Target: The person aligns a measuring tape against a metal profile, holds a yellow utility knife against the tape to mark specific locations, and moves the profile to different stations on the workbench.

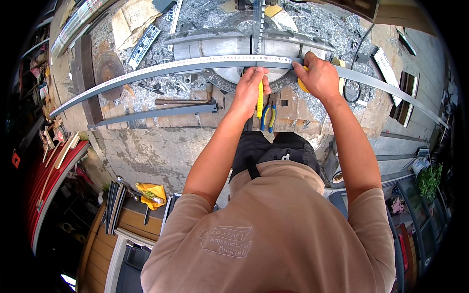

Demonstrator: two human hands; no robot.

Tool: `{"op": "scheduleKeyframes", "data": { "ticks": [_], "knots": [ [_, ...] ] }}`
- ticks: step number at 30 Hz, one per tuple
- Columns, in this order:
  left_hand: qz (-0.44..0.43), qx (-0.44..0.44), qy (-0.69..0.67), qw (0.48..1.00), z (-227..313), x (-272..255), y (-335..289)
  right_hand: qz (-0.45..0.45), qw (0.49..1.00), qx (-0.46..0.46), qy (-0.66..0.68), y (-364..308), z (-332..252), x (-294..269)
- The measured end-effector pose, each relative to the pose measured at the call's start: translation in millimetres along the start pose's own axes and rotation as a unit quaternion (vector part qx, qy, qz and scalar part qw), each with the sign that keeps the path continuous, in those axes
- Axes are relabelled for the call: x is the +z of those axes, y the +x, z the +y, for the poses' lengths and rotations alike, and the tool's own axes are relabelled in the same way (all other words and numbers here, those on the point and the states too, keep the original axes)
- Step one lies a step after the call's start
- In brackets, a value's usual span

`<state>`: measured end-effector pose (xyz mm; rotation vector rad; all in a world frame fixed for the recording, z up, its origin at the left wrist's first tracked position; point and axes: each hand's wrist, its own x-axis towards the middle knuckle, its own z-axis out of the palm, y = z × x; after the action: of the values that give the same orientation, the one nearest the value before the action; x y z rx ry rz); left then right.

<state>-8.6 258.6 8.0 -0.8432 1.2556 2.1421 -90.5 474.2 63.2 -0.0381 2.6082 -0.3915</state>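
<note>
A long grey metal profile [381, 85] runs across the bench from far left to right, over a mitre saw's base [215, 48]. Along it lies a white measuring tape blade [195, 60]. My right hand [320, 75] is closed at the blade's right end, its thumb against the profile; a yellow tape measure case [302, 85] shows partly beneath the fingers. Just below the profile, my left hand [251, 90] has its fingers curled round a narrow yellow strip with dark marks [260, 102], whose kind I cannot make out. The fingertips sit close to the profile's near edge.
Pliers with yellow and blue handles [268, 118] lie near the bench's front edge. To their left are a wooden-handled tool [183, 101] and a shorter grey profile [156, 113]. The toothed saw blade [259, 27] stands beyond my hands. Metal shavings [205, 14] cover the bench.
</note>
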Motion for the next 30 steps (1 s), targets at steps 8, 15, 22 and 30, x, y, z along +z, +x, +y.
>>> {"op": "scheduleKeyframes", "data": {
  "ticks": [8,15,22,30],
  "knots": [
    [0.002,-0.002,-0.004,1.000,-0.4,0.1,0.0,-0.002,1.000,0.001,0.000,0.4,-0.4,-0.5],
    [0.004,-0.002,-0.004,1.000,-1.0,0.4,0.3,-0.009,1.000,0.006,-0.001,0.6,-1.1,-1.1],
    [0.009,-0.005,-0.003,1.000,-0.4,1.4,-0.3,0.030,0.999,-0.014,0.005,0.1,3.2,4.6],
    [-0.002,-0.006,0.000,1.000,1.2,-0.7,0.2,0.029,0.999,-0.015,0.006,0.9,2.0,3.7]
  ]
}}
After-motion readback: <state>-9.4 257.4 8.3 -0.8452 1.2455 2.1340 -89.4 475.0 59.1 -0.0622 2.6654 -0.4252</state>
